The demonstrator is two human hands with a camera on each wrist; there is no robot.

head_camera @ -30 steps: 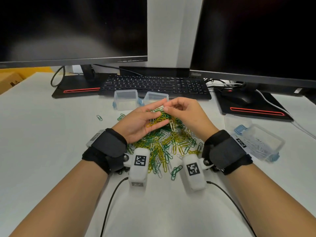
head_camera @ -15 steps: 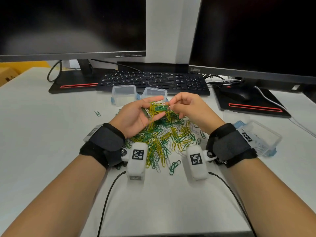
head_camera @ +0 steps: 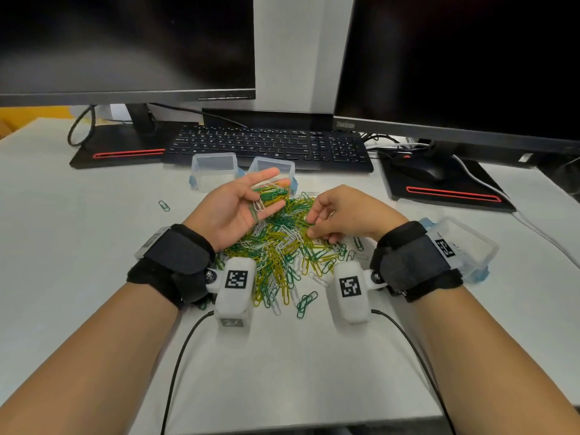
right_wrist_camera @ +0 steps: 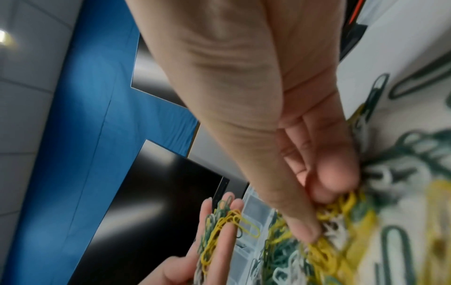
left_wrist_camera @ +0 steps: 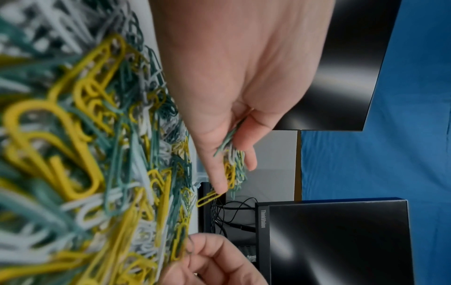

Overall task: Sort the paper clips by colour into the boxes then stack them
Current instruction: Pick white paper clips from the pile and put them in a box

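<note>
Heap of green, yellow and white paper clips (head_camera: 282,249) spread on a white desk (head_camera: 78,246), between 2 wrists. Left hand (head_camera: 238,208) raised palm-up above the heap, fingers nearly straight, cradling a small bunch of mixed clips (head_camera: 270,196). Right hand (head_camera: 342,215) lowered onto the heap, fingers curled, tips digging among yellow clips; any actual hold not discernible. 2 clear boxes (head_camera: 213,171) just beyond the heap, a third box (head_camera: 470,246) beside the right wrist. Keyboard (head_camera: 270,146) behind.
</note>
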